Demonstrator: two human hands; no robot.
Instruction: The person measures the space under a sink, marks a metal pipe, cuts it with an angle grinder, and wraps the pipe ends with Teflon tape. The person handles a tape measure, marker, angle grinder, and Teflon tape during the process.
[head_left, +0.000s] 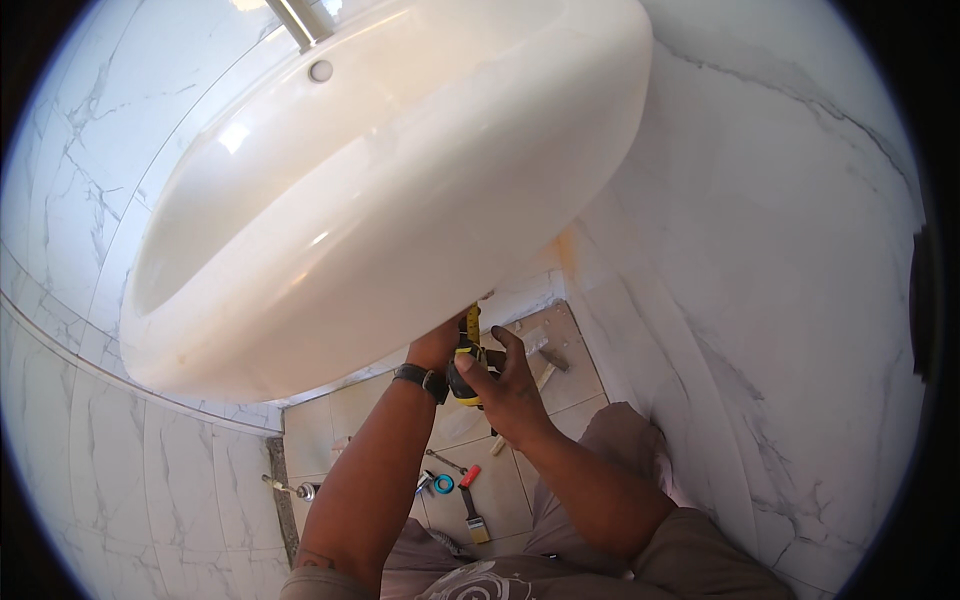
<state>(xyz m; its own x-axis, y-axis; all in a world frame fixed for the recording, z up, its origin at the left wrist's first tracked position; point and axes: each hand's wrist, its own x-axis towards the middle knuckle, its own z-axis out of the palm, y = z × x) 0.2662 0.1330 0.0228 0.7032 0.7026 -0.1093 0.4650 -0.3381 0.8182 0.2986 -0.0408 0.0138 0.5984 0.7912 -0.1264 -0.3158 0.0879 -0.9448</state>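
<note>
My right hand (515, 390) grips a black and yellow tape measure (466, 378) just below the front edge of the white washbasin (420, 210). A short length of its yellow blade (473, 322) runs up under the basin. Beside the blade, my left hand (435, 347) reaches beneath the rim, a dark watch (422, 380) on its wrist. The basin and the tape measure hide its fingers, so whether it holds the blade's end does not show.
On the tiled floor lie a paintbrush (475, 520), a red-handled piece (470, 476), a blue ring (443, 484), a spanner (445, 460) and a hammer (545, 368). A metal tap (300, 22) stands on the basin. Marbled walls (780, 260) close in on both sides.
</note>
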